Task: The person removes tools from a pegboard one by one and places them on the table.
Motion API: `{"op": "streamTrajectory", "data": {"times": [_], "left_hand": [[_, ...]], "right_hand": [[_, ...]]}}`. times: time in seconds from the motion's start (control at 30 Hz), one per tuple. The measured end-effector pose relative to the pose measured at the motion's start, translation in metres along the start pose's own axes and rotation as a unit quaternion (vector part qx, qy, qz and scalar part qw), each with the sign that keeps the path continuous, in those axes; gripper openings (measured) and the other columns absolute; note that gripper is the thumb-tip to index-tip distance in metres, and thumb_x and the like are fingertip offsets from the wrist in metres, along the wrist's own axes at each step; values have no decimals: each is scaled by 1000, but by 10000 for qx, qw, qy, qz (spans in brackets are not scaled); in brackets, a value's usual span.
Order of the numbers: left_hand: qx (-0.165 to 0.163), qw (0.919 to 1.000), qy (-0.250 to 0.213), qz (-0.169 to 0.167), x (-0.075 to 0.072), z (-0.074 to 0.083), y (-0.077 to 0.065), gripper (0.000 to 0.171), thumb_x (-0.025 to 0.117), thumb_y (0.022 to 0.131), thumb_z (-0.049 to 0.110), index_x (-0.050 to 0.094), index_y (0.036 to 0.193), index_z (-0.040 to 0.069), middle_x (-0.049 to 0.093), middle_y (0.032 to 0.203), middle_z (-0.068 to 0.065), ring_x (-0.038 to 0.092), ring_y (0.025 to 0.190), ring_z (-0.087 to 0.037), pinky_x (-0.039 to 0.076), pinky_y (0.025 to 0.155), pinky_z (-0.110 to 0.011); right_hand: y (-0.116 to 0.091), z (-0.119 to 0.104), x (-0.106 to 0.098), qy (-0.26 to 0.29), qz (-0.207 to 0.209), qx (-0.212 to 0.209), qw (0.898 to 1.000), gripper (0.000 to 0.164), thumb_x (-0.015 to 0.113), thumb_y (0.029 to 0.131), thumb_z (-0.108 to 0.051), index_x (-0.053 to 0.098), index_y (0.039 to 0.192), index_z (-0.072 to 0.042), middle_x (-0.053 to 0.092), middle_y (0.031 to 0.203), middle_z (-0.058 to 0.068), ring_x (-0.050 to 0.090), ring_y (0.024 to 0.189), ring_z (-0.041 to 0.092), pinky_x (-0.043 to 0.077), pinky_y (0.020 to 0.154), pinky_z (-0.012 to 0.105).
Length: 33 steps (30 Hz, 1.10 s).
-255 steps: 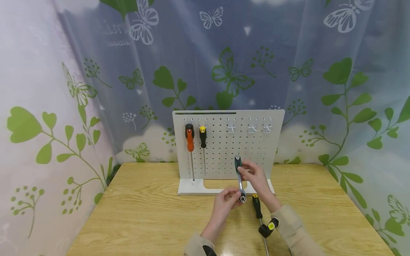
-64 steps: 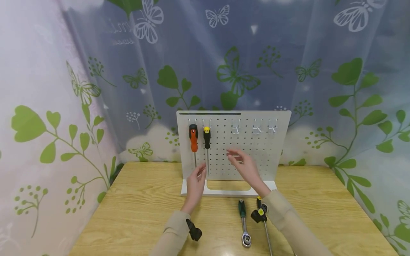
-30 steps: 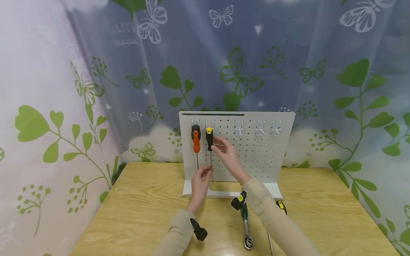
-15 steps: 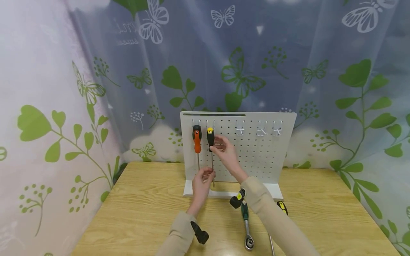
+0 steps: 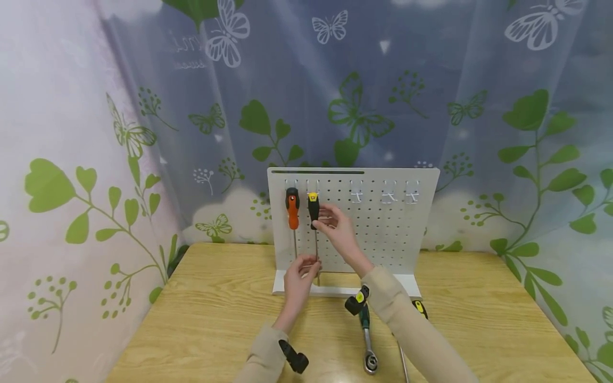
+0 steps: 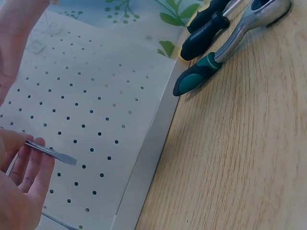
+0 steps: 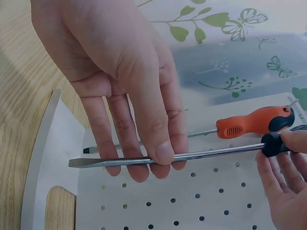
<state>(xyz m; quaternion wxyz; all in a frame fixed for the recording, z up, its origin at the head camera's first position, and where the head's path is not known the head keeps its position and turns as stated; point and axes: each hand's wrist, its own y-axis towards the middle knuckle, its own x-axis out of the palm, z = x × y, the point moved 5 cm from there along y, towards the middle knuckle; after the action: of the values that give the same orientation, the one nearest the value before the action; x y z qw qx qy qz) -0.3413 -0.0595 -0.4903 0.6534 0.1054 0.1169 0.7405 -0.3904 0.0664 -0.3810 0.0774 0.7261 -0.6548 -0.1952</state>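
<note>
A flat-blade screwdriver (image 5: 313,210) with a black handle and yellow end stands upright before the left part of a white pegboard (image 5: 378,229). My right hand (image 5: 339,229) grips the lower end of its handle between thumb and fingers. Lower down, my left hand (image 5: 299,282) pinches the steel shaft (image 7: 206,154) near the blade, which sticks out past the fingertips in the left wrist view. Just left of it, an orange-and-black screwdriver (image 5: 292,210) hangs on the board. At the handle's top, the hook is mostly hidden.
Several clear hooks (image 5: 389,192) line the board's upper right. On the wooden table (image 5: 206,319) lie a green-handled ratchet (image 5: 367,340) and, partly behind my right sleeve, a black-and-yellow screwdriver (image 5: 420,309). A patterned curtain (image 5: 306,106) stands behind.
Earlier both hands held the ratchet; it went down onto the table. Then both hands took hold of the black-and-yellow screwdriver on the board, whose tip has since shifted lower in the head view.
</note>
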Motion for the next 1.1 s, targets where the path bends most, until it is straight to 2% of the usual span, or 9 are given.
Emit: {"op": "streamTrajectory", "data": {"times": [0.13, 0.37, 0.53, 0.77, 0.93, 1.1], "left_hand": [[-97, 9998, -93, -171, -2, 5, -3, 18, 66, 96, -2, 64, 111, -12, 68, 107, -28, 67, 97, -49, 63, 81, -41], [-292, 9988, -261, -301, -7, 13, -12, 19, 69, 96, 5, 67, 112, -5, 70, 106, -22, 69, 96, -43, 63, 78, -31], [-276, 9980, -408, -395, -10, 20, -19, 21, 70, 96, 9, 66, 112, -4, 70, 105, -22, 70, 94, -39, 63, 77, -29], [-317, 9967, -577, -467, -10, 23, -24, 22, 70, 96, 8, 65, 113, -6, 69, 105, -23, 70, 97, -42, 63, 78, -29], [-271, 9969, -546, -498, -12, 25, -27, 21, 69, 97, 7, 65, 112, -7, 70, 104, -21, 72, 92, -33, 63, 78, -30], [-367, 9965, -524, -536, -13, 28, -32, 21, 69, 96, 8, 66, 112, -5, 70, 105, -22, 72, 90, -24, 63, 77, -28]], "right_hand": [[-3, -3, 0, -2, -68, 73, 10000, 47, 71, 96, -8, 55, 140, -2, 64, 128, 20, 64, 111, 34, 55, 96, 43], [-6, -6, 0, -70, -134, 158, 9998, 48, 71, 96, -11, 55, 140, -5, 65, 128, 19, 64, 112, 34, 54, 99, 48], [-9, -10, 0, -30, -199, 116, 9997, 48, 71, 96, -12, 55, 141, -4, 65, 129, 20, 64, 112, 35, 54, 100, 49], [-14, -16, -1, -30, -230, 128, 9996, 49, 71, 96, -13, 54, 142, -4, 64, 129, 21, 64, 111, 34, 54, 97, 47], [-18, -17, -2, -1, -231, 165, 9996, 50, 71, 96, -14, 54, 142, -5, 64, 128, 20, 63, 111, 34, 54, 97, 46], [-23, -18, -3, 29, -296, 166, 9994, 49, 70, 97, -14, 53, 143, -5, 62, 129, 19, 64, 111, 32, 54, 98, 47]]}}
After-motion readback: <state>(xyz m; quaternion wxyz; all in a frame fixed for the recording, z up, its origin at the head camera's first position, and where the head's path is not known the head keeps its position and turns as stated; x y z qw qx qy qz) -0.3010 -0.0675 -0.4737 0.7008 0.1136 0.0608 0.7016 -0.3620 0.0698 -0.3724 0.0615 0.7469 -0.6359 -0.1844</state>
